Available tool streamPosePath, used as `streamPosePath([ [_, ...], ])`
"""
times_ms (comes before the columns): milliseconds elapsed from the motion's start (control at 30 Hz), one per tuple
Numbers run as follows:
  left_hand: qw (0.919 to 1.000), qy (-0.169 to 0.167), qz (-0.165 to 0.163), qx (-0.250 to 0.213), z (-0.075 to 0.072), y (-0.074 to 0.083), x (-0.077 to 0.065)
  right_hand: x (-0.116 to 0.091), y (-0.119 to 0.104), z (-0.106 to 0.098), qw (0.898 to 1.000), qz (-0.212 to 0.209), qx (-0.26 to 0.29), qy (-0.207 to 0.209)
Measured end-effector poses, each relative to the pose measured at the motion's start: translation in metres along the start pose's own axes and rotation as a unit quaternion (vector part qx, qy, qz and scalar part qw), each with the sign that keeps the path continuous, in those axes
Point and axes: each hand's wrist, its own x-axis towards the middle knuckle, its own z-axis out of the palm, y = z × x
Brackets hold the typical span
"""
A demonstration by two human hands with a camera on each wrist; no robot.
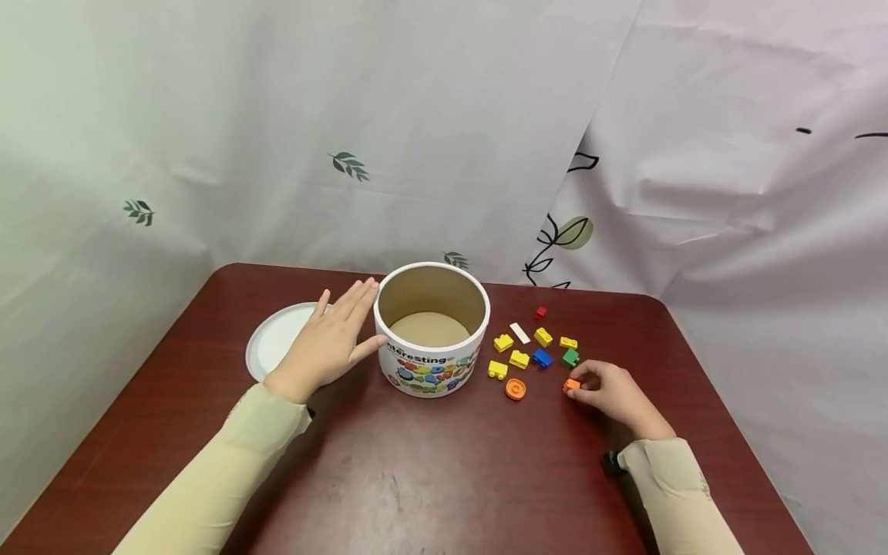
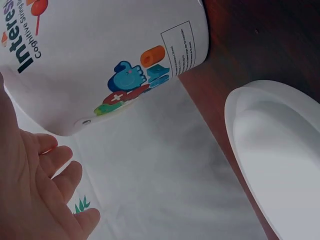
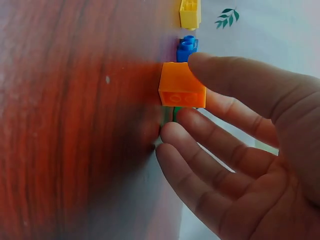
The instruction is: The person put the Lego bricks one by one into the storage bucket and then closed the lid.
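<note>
My right hand [image 1: 613, 391] pinches an orange building block [image 3: 182, 84] between thumb and fingers, low over the right part of the table. Beyond it, in the right wrist view, are a blue block [image 3: 187, 48] and a yellow block [image 3: 190, 14]. My left hand [image 1: 326, 339] has its fingers spread, with fingertips and thumb right at the rim of a white printed bucket [image 1: 432, 378]. The bucket stands upright and uncovered, its brown bottom showing. A round white lid [image 1: 274, 339] lies left of it, partly hidden by the left hand.
Between bucket and right hand lie several yellow blocks [image 1: 519, 358], a green block [image 1: 570, 357], a white flat piece [image 1: 519, 333], an orange rounded piece [image 1: 515, 389] and a small red block [image 1: 541, 312]. A printed white cloth [image 1: 416, 116] hangs behind the dark red table [image 1: 430, 478].
</note>
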Motion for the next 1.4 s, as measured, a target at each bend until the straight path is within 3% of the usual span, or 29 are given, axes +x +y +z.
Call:
streamPosePath([
  [533,0.9999,-0.005,0.005,0.016,0.005,0.001,0.002,0.0,-0.001,-0.001,1.0,0.002,-0.006,0.019],
  [867,0.998,0.022,0.045,0.039,0.001,-0.001,0.006,0.001,-0.01,-0.002,0.995,-0.013,0.0,0.099],
  [1167,0.998,0.011,0.056,0.029,-0.001,-0.001,0.008,0.007,-0.022,0.002,0.99,-0.024,0.013,0.139],
  [1400,0.9974,0.008,0.059,0.04,0.0,-0.002,0.008,0.018,-0.042,0.005,0.983,-0.041,0.058,0.167],
])
